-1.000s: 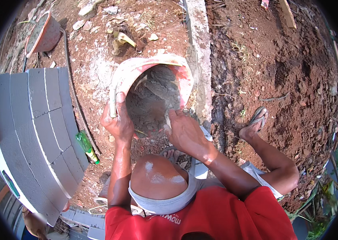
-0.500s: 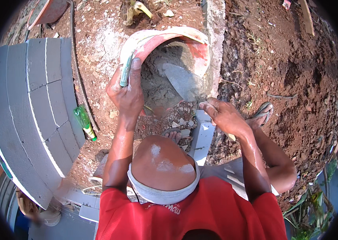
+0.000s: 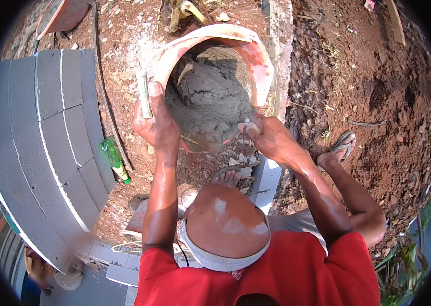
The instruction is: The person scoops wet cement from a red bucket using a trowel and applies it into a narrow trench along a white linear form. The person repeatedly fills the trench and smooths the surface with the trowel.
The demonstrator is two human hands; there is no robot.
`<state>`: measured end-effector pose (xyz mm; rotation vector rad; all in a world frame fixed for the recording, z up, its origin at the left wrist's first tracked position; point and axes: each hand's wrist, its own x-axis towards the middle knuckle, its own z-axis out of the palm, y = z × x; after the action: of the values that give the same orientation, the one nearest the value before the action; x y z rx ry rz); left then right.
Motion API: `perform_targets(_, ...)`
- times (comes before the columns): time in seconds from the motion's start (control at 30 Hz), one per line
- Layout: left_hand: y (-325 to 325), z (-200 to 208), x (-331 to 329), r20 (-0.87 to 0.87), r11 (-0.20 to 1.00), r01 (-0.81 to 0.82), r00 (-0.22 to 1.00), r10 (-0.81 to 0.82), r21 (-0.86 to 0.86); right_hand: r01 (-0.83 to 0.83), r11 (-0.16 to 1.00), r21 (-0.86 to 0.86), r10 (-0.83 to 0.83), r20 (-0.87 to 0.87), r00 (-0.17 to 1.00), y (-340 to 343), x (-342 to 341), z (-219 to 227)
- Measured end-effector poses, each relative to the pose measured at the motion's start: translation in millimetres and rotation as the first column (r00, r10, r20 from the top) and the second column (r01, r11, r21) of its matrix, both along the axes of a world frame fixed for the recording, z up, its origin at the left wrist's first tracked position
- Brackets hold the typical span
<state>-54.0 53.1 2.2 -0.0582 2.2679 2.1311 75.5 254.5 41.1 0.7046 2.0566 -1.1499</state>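
Note:
A pale, red-stained bucket is tipped with its mouth facing up and holds wet grey mortar. At its left side my left hand is closed round the bucket's handle grip, a pale greenish tube, with the thumb by the rim. My right hand is closed at the near right edge of the mouth, on the handle of a trowel. The trowel's blade does not show now; the mortar and my hand hide it. A lump of mortar stands up in the middle of the bucket.
Grey blocks are laid at the left, with a green plastic bottle beside them. A dark hose or rod runs along them. A concrete strip borders loose red soil at the right. My sandalled foot rests on soil.
The trowel's blade, seen flat over the mortar before, has gone out of sight. My right hand has moved left and slightly up to the bucket's edge; the mortar now stands heaped.

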Motion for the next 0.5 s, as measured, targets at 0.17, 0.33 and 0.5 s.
perform_targets(0.17, 38.3, 3.7, 11.5, -0.188, 0.997, 0.08, 0.979, -0.079, 0.0, 0.206, 0.966, -0.157, -0.203, 0.03, 0.979, -8.9, 0.6, -27.3)
perform_targets(0.33, 31.5, 1.4, 20.5, -0.064, 0.992, 0.117, 0.991, -0.119, -0.039, 0.224, 0.963, -0.152, -0.256, -0.236, 0.937, -16.8, 19.8, -56.5)
perform_targets(0.5, 49.3, -7.7, 31.0, -0.102, 0.995, 0.026, 0.995, -0.015, 0.101, 0.193, 0.959, -0.206, -0.244, -0.264, 0.933, -7.8, -1.5, -46.8)
